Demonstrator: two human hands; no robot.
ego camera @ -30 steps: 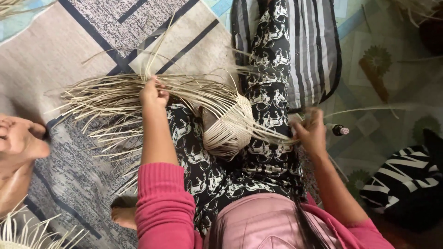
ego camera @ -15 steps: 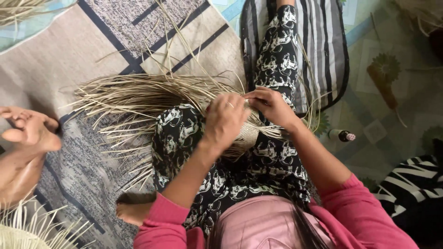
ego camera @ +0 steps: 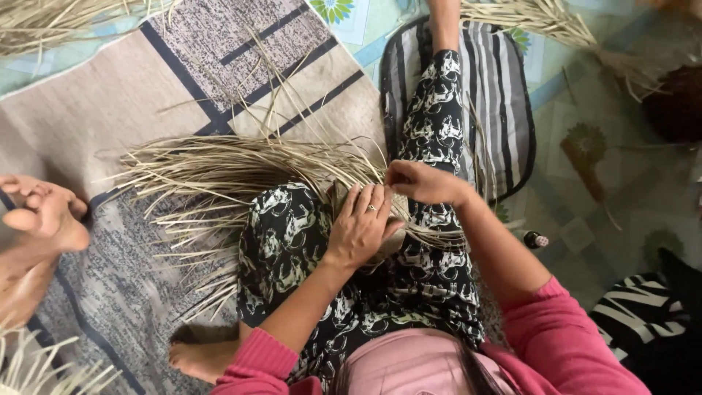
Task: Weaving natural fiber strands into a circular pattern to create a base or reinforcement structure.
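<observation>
Here the left hand (ego camera: 362, 228) lies flat, fingers together and spread over a small pale woven straw piece (ego camera: 391, 219) that rests on the person's lap, between the knees in black-and-white patterned trousers (ego camera: 292, 241). Most of the weave is hidden under that palm, so its shape cannot be told. The right hand (ego camera: 420, 181) sits just far of the left one, touching the far edge of the weave, its fingertips pinched narrow on a thin strand of the straw.

From the woven piece a long fan of loose dry straw strips (ego camera: 219, 172) spreads out to the left across a grey and beige rug with dark blue lines (ego camera: 110, 95); a few strips trail right over the thigh. The person's far leg stretches over a grey-and-white striped cushion (ego camera: 504, 95).

At the left edge a bare foot of another person (ego camera: 44, 212) rests on the rug, well apart from the hands. To the right, on the patterned floor, a small dark bottle with a pink cap (ego camera: 536, 239) lies near the right forearm in its pink sleeve (ego camera: 563, 336). A black-and-white striped cloth (ego camera: 643, 322) sits in the near right corner.
</observation>
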